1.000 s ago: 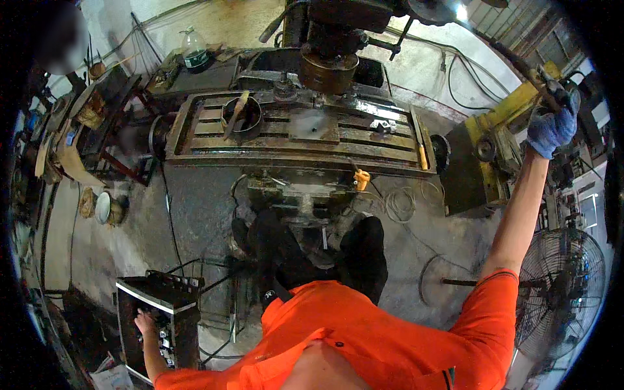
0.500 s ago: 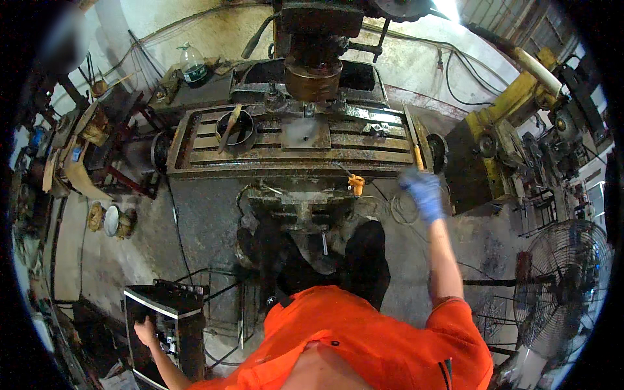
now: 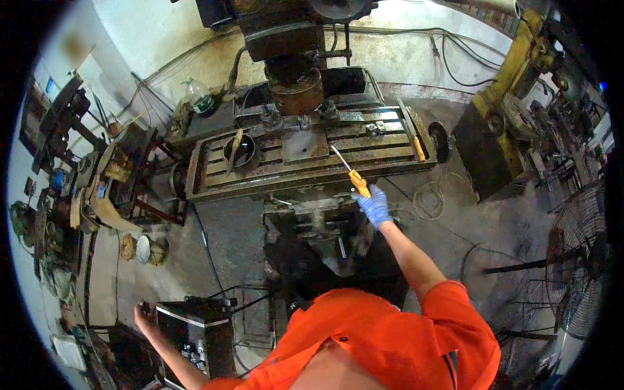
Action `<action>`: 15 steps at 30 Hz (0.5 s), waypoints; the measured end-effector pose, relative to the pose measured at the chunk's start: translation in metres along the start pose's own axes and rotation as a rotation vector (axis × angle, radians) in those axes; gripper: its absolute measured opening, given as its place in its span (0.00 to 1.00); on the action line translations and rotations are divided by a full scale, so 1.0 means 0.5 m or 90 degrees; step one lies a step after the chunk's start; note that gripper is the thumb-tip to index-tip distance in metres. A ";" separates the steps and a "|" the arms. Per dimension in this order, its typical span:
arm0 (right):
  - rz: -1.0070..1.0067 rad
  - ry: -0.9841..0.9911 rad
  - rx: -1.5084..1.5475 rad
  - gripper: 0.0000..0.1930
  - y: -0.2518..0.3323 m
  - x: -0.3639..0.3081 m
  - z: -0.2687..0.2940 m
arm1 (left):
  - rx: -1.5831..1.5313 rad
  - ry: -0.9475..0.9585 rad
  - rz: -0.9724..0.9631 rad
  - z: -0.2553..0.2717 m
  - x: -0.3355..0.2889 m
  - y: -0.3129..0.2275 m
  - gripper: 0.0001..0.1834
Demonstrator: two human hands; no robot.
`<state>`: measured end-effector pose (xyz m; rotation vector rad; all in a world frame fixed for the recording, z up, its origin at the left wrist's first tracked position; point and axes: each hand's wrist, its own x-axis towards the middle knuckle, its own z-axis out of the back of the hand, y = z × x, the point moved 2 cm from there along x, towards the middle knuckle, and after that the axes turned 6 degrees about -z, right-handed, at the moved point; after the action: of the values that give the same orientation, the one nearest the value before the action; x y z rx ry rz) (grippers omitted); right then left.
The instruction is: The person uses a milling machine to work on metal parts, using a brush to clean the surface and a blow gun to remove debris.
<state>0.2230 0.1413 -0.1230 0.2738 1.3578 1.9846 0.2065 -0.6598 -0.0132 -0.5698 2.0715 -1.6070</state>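
My right hand (image 3: pixel 374 207), in a blue glove, is closed around an orange air blow gun (image 3: pixel 358 182). Its thin metal nozzle slants up and left, over the front part of the slotted machine table (image 3: pixel 260 182). Beyond the nozzle tip a flat square metal plate (image 3: pixel 304 144) lies on the table under the machine head (image 3: pixel 296 88). My bare left hand (image 3: pixel 144 318) is low at the left, beside a dark cabinet (image 3: pixel 198 318). Its fingers are curled, with something small and dark at their tips that I cannot make out.
A round pot (image 3: pixel 246 156) with a brush across it stands on the table's left half. To the right lie a small metal block (image 3: pixel 375 130) and a yellow-handled file (image 3: pixel 418 148). A coiled hose (image 3: pixel 429 200) rests on the floor; a large fan (image 3: pixel 578 260) stands at right.
My right hand has moved left from beside the file and taken hold of the blow gun at the table's front edge. My left hand has come away from the cabinet top. The view has shifted.
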 end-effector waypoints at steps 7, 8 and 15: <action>0.179 -0.020 -0.201 0.27 0.287 -0.093 0.171 | 0.174 0.210 -0.182 -0.215 0.032 0.017 0.11; 0.175 -0.033 -0.430 0.28 0.307 -0.096 0.162 | 0.123 0.235 -0.129 -0.296 -0.007 0.017 0.10; 0.177 0.081 -0.605 0.19 0.409 -0.024 0.046 | 0.054 0.324 -0.062 -0.477 -0.120 0.026 0.08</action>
<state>0.1557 0.1094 0.0692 -0.1231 0.3269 2.6673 0.1155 -0.4356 0.0316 -0.2483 2.3362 -2.0511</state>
